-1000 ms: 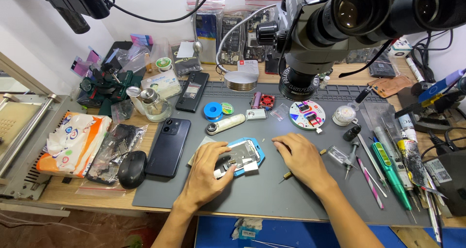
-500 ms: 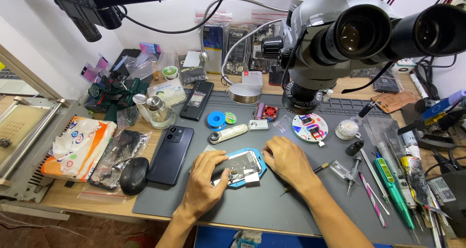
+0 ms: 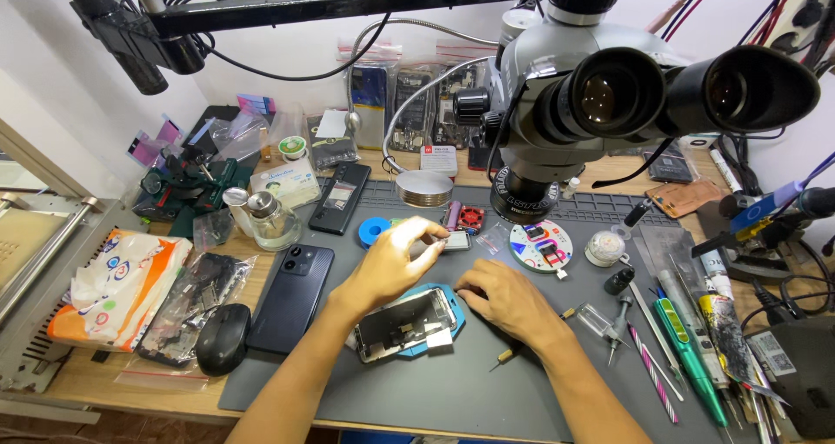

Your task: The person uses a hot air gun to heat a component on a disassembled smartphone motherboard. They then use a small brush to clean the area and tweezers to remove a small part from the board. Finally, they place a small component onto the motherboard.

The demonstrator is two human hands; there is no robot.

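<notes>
The opened phone (image 3: 407, 324) lies on the grey counter mat (image 3: 487, 392), long axis toward two o'clock; the right hand (image 3: 504, 298) rests curled and empty at its three-o'clock end, nearer than the left hand (image 3: 396, 261), whose fingers (image 3: 432, 229) pinch toward a small white tool (image 3: 452, 240) at twelve o'clock.

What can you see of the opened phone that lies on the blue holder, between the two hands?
The opened phone lies flat and slantwise on a blue holder on the grey mat. Its silvery metal frame surrounds exposed inner parts, too small to identify. The right hand rests at its right end; the left hand is lifted above it, apparently not touching.
</notes>
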